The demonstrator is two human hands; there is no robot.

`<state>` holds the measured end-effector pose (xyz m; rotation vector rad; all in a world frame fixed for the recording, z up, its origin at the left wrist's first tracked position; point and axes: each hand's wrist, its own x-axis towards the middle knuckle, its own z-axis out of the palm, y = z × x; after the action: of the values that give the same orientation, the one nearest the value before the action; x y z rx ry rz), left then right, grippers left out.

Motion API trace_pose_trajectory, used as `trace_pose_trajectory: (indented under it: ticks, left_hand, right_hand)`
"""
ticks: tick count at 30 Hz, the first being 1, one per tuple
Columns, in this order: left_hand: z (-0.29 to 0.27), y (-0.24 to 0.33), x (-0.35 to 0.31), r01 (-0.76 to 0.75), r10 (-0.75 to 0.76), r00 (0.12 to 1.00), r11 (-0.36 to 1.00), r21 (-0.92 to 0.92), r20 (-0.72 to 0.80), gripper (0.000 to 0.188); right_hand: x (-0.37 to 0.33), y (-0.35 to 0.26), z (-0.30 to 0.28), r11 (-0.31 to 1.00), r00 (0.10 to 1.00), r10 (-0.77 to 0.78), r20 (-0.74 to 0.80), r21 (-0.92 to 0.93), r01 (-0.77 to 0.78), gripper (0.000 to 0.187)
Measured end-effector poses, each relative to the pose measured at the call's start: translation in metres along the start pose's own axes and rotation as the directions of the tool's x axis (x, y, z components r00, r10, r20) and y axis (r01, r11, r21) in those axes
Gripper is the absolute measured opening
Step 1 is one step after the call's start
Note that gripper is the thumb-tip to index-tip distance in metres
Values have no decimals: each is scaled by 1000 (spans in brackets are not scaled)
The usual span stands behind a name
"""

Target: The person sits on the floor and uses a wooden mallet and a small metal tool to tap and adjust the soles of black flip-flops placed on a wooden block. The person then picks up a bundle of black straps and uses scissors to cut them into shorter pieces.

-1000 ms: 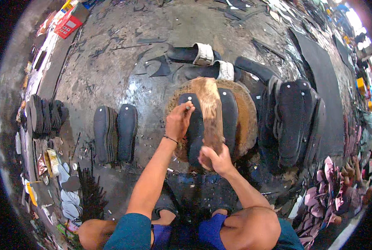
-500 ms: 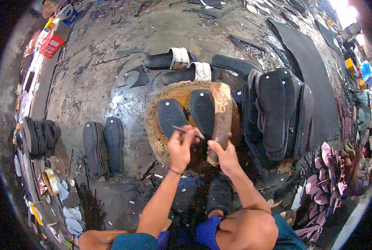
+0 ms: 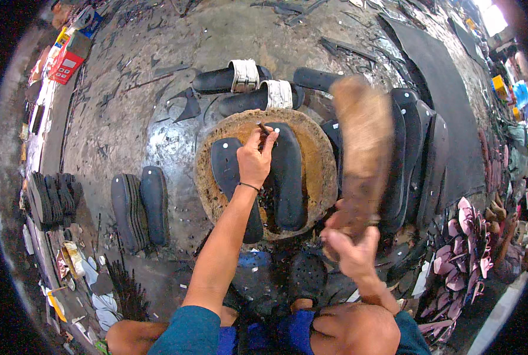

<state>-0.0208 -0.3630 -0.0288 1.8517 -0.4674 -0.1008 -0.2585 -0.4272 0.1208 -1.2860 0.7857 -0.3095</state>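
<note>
My left hand pinches a short dark rod-shaped punch by the far end of the right black sole. Another black sole lies to its left, partly hidden by my forearm. Both rest on a round wooden block, each with a white dot near its far end. To the right, my right hand is wrapped round the narrow end of a thick wooden club. The club is lifted off the block and blurred by motion, its broad end pointing away from me.
Two sandals with white straps lie beyond the block. Black soles are stacked at right and at left, beside a single sole. A dark sheet covers floor at far right. Pinkish sole pieces lie nearer right.
My left hand has moved away from me, bringing the punch from between the soles to the right sole's far end. My right hand has lifted the club off the block and swung it right.
</note>
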Motion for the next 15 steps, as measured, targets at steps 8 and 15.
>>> trace_pose_trajectory:
  ticks: [8, 15]
  left_hand:
    - [3, 2, -4, -195, 196, 981, 971, 142, 8, 18]
    - [7, -1, -1, -222, 187, 972, 927, 303, 139, 22]
  right_hand:
    - [39, 22, -7, 707, 704, -702, 109, -10, 707, 37]
    - [65, 104, 22, 982, 990, 134, 36, 131, -138, 27]
